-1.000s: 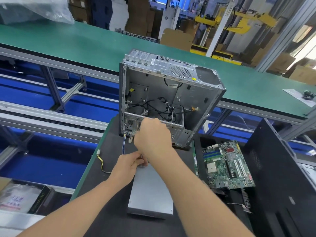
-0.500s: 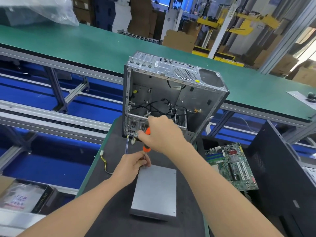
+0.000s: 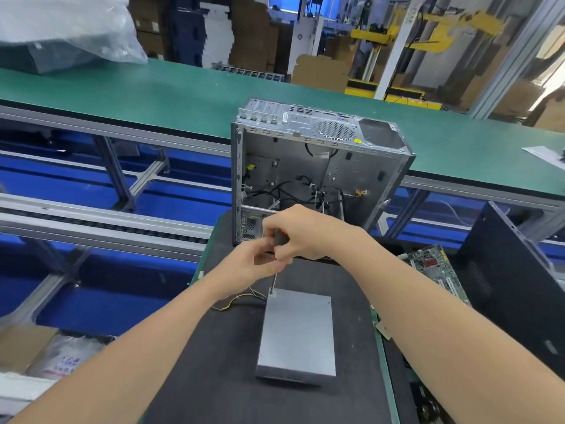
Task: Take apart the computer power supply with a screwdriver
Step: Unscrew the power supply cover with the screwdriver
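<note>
The right hand (image 3: pixel 305 234) is clamped round the handle of the screwdriver (image 3: pixel 281 238), fingers curled tight, holding it nearly upright. Its tip sits on the far left corner of the power supply (image 3: pixel 296 332), the grey metal box lying flat on the black mat (image 3: pixel 214 362) at the near end of the bench.

The left hand (image 3: pixel 250 266) is what has changed. Half a second ago it lay low on that far left corner, right at the tip of the tool. Now it is up off the box, fingertips pinching the lower end of the handle just under the right hand, so both hands meet on the tool. With it lifted, the bare steel shaft shows all the way down to the corner. The orange of the handle, plain to see a moment ago, is mostly covered by fingers.

A bundle of coloured wires (image 3: pixel 238 301) trails left from the box's far end. Beyond the hands stands the open computer case (image 3: pixel 321 166), loose black cables inside. To the right lie a green motherboard (image 3: pixel 434 267) and a black side panel (image 3: pixel 513 286). The green conveyor belt (image 3: pixel 153 96) runs across the far side.
</note>
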